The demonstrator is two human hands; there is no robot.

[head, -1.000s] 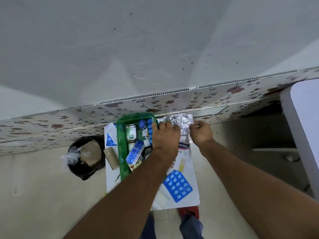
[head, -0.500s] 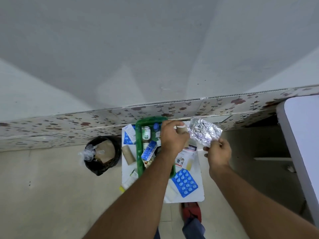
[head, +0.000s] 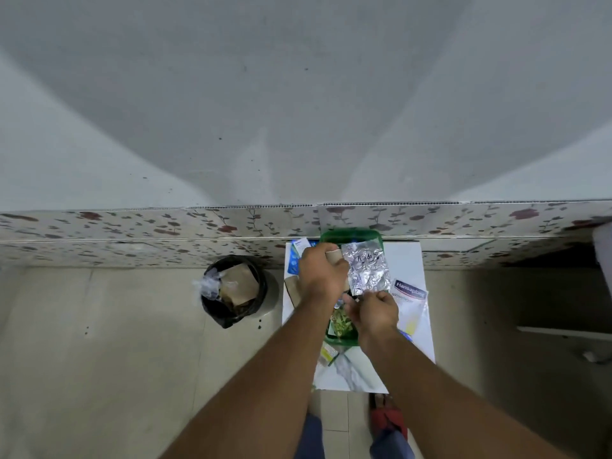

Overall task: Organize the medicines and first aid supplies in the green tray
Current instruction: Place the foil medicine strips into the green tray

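A foil packet (head: 366, 271) is pinched at its lower edge by the right hand (head: 376, 313) above the green tray (head: 341, 341). A tan roll (head: 333, 255) is gripped in the left hand (head: 323, 274). The packet could slip from so slight a pinch.

"Hansaplast" on white packet (head: 410, 290)

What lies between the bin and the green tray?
In the head view, bare floor, then the table's left strip holding a blue-white pack and a tan roll, separates the bin from the tray.
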